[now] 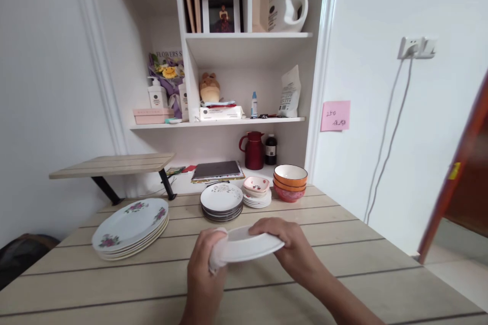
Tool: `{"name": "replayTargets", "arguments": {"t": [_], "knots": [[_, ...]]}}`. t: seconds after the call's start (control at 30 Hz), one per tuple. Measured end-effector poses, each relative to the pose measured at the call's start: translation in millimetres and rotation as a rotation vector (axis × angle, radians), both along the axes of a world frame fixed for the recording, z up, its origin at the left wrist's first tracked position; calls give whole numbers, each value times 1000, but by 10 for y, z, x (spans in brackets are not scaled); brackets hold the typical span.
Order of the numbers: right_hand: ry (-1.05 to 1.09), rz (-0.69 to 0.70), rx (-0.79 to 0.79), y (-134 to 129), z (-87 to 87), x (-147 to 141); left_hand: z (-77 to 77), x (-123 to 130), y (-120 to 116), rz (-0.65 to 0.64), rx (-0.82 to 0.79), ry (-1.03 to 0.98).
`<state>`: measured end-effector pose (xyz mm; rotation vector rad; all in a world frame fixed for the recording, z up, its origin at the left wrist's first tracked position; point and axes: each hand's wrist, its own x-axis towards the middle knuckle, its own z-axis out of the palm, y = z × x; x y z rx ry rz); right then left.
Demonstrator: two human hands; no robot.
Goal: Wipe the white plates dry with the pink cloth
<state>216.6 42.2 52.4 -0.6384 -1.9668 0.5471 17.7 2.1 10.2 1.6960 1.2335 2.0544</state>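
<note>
A white plate (253, 250) is held tilted above the table between my two hands, its underside rim turned towards me. My left hand (206, 264) grips its left edge through a crumpled whitish cloth or tissue (218, 254). On the right edge, my right hand (290, 244) is closed, with the thumb side over the rim. Just beyond the plate stand a stack of dark-edged plates (221, 198) with a floral top and a stack of small white plates (263, 200) carrying small pink-patterned bowls (256, 184).
Large oval floral plates (131, 226) are stacked at left, near a small raised stand (114, 165). Orange and red bowls (290, 183) are piled at the back right. Behind them are a red jug (253, 150), a dark bottle (270, 150) and a laptop (217, 170).
</note>
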Motion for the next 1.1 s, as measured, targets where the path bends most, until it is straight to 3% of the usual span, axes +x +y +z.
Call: {"name": "replayTargets", "arguments": {"t": [0.13, 0.27, 0.4, 0.57, 0.7, 0.83, 1.0, 1.1], "knots": [[179, 39, -356, -39, -51, -115, 24, -67, 67, -29, -215, -248], [499, 117, -686, -124, -8, -219, -27, -49, 96, -120, -430, -504], [738, 184, -837, -188, -6, -316, -66, 85, 84, -255, -486, -678], [917, 201, -1004, -170, -202, -467, -38, 207, 39, -419, -488, -785], [907, 258, -1014, -149, -222, -470, -65, 213, 37, -470, -533, -758], [765, 233, -950, -106, -81, -308, -57, 163, 22, -308, -539, -701], [457, -32, -616, -26, 82, -25, 70, 122, -31, -78, -446, -451], [233, -157, -267, 9, 100, 80, 57, 113, -13, -12, -347, -269]]}}
